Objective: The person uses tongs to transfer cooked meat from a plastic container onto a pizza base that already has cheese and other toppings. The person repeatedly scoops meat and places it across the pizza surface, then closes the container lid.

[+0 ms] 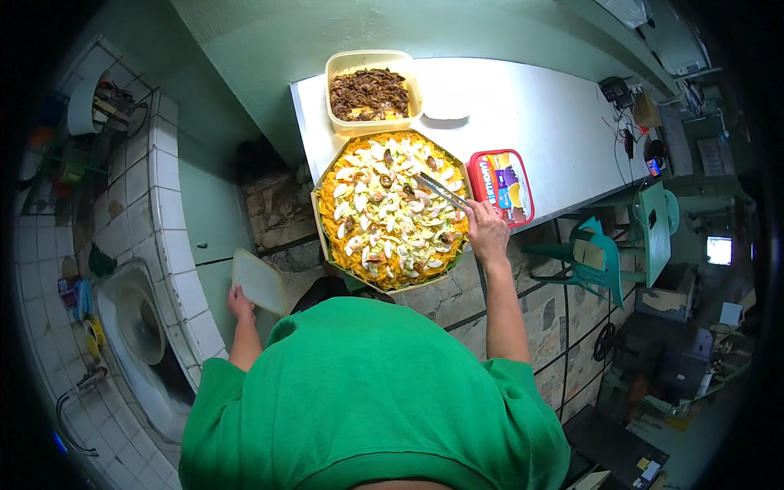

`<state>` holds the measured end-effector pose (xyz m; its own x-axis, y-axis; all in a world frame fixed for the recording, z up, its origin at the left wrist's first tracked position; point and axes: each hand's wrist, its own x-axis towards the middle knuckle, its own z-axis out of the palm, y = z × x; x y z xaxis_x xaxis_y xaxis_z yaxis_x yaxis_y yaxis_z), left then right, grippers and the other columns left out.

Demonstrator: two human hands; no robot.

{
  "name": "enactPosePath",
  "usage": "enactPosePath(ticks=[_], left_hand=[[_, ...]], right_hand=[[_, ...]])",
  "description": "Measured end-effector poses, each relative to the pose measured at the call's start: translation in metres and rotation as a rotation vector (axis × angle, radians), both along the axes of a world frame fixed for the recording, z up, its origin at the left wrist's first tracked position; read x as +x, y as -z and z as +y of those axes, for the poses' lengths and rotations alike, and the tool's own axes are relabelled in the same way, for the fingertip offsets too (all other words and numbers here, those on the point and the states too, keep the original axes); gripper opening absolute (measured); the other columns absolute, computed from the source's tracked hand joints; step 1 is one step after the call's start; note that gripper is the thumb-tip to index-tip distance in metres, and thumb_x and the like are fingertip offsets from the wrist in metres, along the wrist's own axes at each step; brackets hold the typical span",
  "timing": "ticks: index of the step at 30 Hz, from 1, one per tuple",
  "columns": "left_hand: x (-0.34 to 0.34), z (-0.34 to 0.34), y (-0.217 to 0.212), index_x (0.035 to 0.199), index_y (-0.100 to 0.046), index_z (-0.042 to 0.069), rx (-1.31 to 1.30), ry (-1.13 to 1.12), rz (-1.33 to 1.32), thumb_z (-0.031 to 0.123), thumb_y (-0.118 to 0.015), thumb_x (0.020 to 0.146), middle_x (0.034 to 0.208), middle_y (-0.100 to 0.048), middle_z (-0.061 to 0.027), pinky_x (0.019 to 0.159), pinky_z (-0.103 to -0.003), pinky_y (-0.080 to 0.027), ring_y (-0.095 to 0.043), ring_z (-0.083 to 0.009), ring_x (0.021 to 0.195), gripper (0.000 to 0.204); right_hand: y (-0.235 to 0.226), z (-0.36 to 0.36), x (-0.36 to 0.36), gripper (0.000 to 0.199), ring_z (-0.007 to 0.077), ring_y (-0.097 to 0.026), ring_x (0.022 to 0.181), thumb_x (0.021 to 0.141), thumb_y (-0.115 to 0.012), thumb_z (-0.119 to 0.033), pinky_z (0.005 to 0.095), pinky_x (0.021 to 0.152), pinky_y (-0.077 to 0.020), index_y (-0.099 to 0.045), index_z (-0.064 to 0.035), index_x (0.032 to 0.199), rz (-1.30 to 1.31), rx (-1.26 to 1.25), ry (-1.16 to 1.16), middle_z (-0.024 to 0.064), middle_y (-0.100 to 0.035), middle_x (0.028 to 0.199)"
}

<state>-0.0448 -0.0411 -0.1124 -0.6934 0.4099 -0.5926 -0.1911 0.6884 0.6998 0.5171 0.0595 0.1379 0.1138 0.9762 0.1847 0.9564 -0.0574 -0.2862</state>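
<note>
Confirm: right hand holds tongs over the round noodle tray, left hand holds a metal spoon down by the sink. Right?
Not quite. The head view shows the left hand holding a pale plastic lid, not a spoon. The right hand does hold tongs over the noodle tray.

A red rectangular tub (pixel 501 186) with a colourful label is lying just beyond the right hand (pixel 487 233); a small screen (pixel 719 250) is glowing far right.

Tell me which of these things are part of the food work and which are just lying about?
In use: right hand holding metal tongs over the big tray of noodles; tub of brown topping; left hand holding a plastic lid.

Lying about: red-rimmed tub, sink, green chair.
</note>
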Motion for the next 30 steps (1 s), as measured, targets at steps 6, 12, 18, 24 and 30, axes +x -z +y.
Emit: enactPosePath(ticks=[6,12,18,24,30], left_hand=[[0.007,-0.005,-0.005,0.123,-0.058,0.008,-0.008,0.009,0.078,0.026,-0.052,0.096,0.095,-0.064,-0.0072,0.051,-0.03,-0.046,-0.06,-0.0164,0.073,0.033],[-0.006,-0.021,0.023,0.123,-0.057,0.005,0.026,-0.004,0.07,0.026,-0.052,0.096,0.103,-0.064,-0.0103,0.06,-0.033,-0.049,-0.061,-0.0195,0.082,0.035],[-0.019,-0.033,0.037,0.128,-0.053,0.003,0.064,-0.05,0.094,0.028,-0.054,0.095,0.112,-0.063,-0.0142,0.071,-0.038,-0.051,-0.061,-0.0256,0.095,0.041],[-0.03,-0.046,0.022,0.13,-0.051,0.003,0.038,-0.189,0.028,0.03,-0.054,0.095,0.113,-0.062,-0.0156,0.073,-0.038,-0.053,-0.062,-0.026,0.096,0.044],[-0.047,-0.047,0.024,0.13,-0.052,0.004,-0.108,-0.121,0.12,0.03,-0.055,0.095,0.112,-0.062,-0.0156,0.067,-0.038,-0.053,-0.063,-0.0245,0.089,0.044]], right_hand=[[-0.025,0.02,0.014,0.021,0.0333,-0.063,0.08,0.093,-0.053,-0.02,0.0401,0.069,-0.0487,-0.068,-0.0053,0.097,0.253,0.08,0.037,0.0161,-0.064,0.088],[-0.014,0.132,-0.012,0.026,0.0343,-0.064,0.082,0.094,-0.05,-0.025,0.0412,0.073,-0.0487,-0.067,-0.0048,0.096,0.212,0.242,-0.048,0.0163,-0.067,0.091],[0.014,0.259,-0.059,0.036,0.0393,-0.063,0.094,0.096,-0.042,-0.039,0.0495,0.083,-0.0482,-0.065,-0.0118,0.102,0.017,-0.112,0.138,0.0192,-0.067,0.098],[0.031,0.294,-0.083,0.031,0.0394,-0.063,0.094,0.094,-0.048,-0.034,0.0522,0.079,-0.0486,-0.064,-0.008,0.098,-0.115,0.04,0.015,0.017,-0.064,0.103],[0.027,0.286,-0.072,0.025,0.0377,-0.064,0.088,0.093,-0.051,-0.03,0.0496,0.076,-0.0507,-0.064,-0.009,0.097,-0.171,0.013,-0.032,0.0144,-0.063,0.1]])
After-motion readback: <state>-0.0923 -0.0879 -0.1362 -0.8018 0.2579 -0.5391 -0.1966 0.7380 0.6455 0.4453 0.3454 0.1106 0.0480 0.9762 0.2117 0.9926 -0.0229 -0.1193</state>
